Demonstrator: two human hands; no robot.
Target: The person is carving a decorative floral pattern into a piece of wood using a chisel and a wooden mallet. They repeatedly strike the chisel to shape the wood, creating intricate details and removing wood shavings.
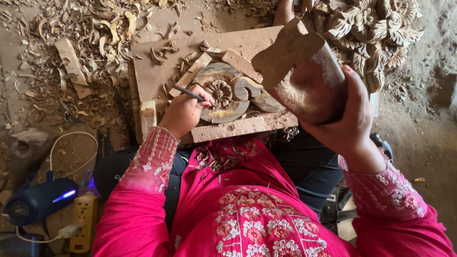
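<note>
Seen from the head camera, looking down: the left hand (183, 112) is closed around a thin metal chisel (188, 92), whose tip rests on the carved wooden piece (228, 93), a curved scroll with a flower rosette at its centre. This carving lies on a flat wooden work board (152, 71), held in by wooden blocks; one long block (228, 128) runs along the board's near edge, just below the carving. The right hand (350, 116) grips a thick wooden mallet (300, 71), raised above the board's right end, its worn head tilted toward the carving. Beyond the board, at its far right, sits a finished floral carving (376, 28). Wood shavings (90, 33) cover the ground to the left of the board and beyond it. Nearer the person than the board, on its left, lie a dark blue speaker (38, 200) and a yellow power strip (83, 216) with a white cable.
</note>
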